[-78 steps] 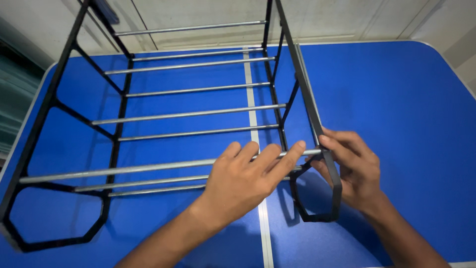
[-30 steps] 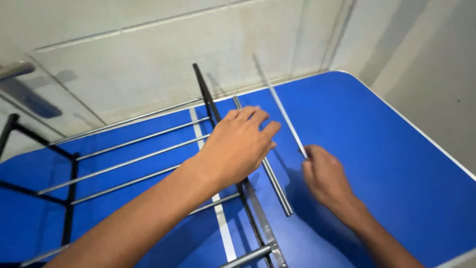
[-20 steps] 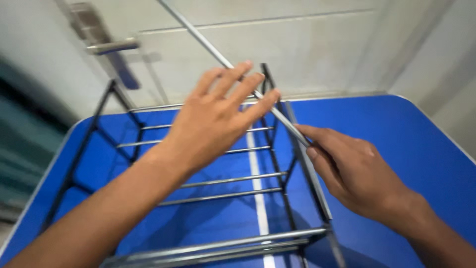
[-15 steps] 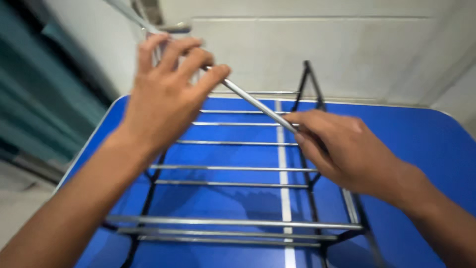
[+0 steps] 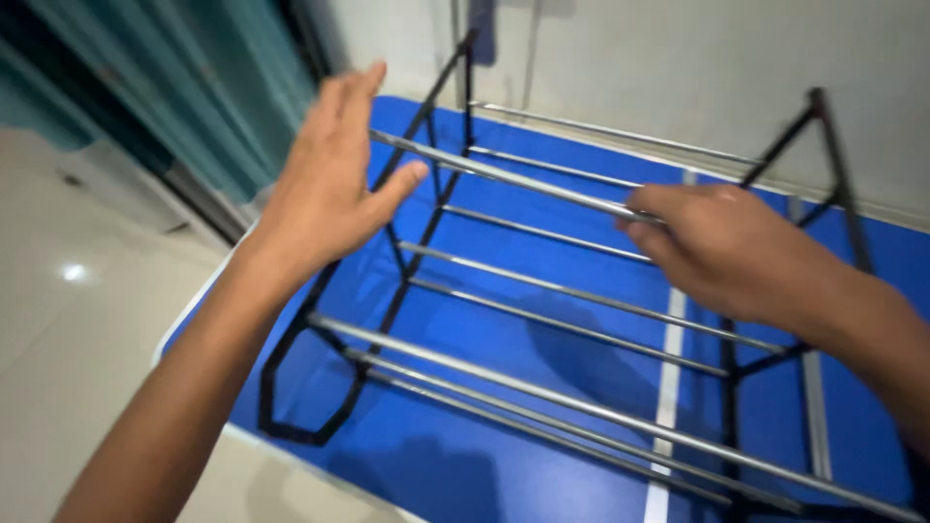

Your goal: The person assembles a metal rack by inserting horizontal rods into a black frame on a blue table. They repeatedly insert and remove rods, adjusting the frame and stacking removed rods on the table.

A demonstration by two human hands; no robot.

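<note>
- Right hand [image 5: 736, 252] is clamped on the rod [image 5: 504, 176].
- Rod runs leftward; left hand [image 5: 329, 184], fingers spread, is beside its free end.
- Rack [image 5: 417, 242] lies below on the counter [image 5: 542, 446].

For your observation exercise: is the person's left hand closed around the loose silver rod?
No. The left hand is open with fingers spread beside the silver rod; only the right hand grips it.

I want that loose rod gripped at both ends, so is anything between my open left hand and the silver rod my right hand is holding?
Nothing visible does. The left hand is open at the silver rod's free end, with no object between them; the right hand grips it above the black rack frame.
</note>
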